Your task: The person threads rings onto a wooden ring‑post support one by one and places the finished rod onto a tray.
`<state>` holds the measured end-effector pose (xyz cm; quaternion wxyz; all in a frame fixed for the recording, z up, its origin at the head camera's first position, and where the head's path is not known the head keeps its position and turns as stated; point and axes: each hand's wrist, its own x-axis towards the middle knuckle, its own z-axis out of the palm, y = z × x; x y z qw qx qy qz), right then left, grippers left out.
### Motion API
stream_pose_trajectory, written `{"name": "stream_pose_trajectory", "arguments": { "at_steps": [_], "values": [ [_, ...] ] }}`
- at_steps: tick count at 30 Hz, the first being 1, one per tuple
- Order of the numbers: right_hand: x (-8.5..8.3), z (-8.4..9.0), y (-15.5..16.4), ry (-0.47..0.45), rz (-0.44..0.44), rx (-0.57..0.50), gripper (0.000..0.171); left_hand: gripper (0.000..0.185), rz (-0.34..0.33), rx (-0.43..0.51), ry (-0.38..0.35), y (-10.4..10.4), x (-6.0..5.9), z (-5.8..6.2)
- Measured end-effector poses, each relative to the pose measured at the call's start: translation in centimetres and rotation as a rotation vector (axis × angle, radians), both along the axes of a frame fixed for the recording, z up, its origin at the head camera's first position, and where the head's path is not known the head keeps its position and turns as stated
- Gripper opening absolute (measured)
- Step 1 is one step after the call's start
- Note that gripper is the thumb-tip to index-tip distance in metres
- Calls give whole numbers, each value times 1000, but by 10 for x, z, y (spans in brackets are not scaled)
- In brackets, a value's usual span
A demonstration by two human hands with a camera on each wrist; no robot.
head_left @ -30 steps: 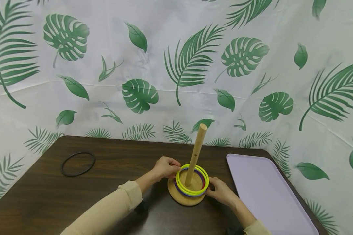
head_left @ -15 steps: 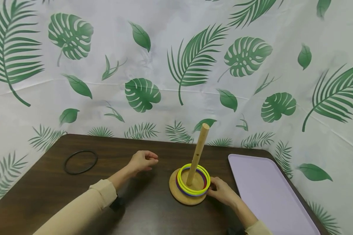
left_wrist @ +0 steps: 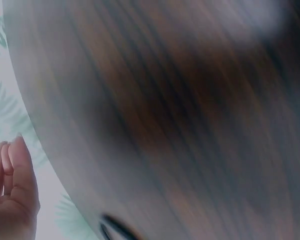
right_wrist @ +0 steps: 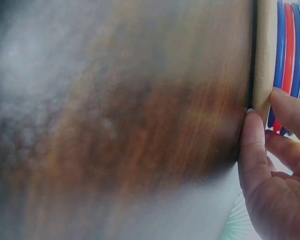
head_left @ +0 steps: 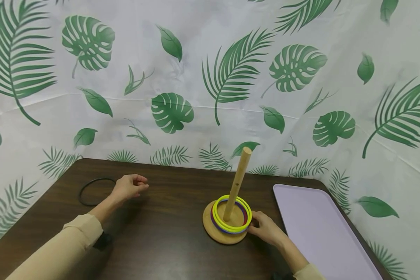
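A wooden stand (head_left: 210,229) with a round base and upright peg (head_left: 237,184) sits right of centre in the head view. Several rings lie stacked round its peg: yellow rings (head_left: 215,219) on top, blue and red ones (right_wrist: 289,45) below. My right hand (head_left: 267,231) grips the near right edge of the base; in the right wrist view its thumb and a finger pinch the rim (right_wrist: 265,45). My left hand (head_left: 128,187) hovers at the left with loosely bent fingers, holding nothing. Just beyond it a black ring (head_left: 81,192) lies on the table, partly hidden by the hand.
The stand and the black ring are on a dark wood-grain table (head_left: 175,249). A pale purple tray (head_left: 318,229) lies along the right side. Behind the table hangs a white cloth (head_left: 133,112) printed with green leaves.
My left hand has let go of the ring stack and moved left across the table to the black ring. The right hand has stayed at the base.
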<state>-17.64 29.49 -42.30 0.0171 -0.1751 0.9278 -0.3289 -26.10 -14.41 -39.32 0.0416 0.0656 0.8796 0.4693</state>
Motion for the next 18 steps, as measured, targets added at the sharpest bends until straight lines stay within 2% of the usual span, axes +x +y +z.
{"name": "stream_pose_trajectory", "arguments": {
  "at_steps": [9,18],
  "values": [
    [-1,0,0,-11,-6,6,22,39,97,-103,72,-50,-4,-4],
    [-1,1,-1,-12,-5,8,21,38,163,-172,138,-84,-1,-6]
  ]
}}
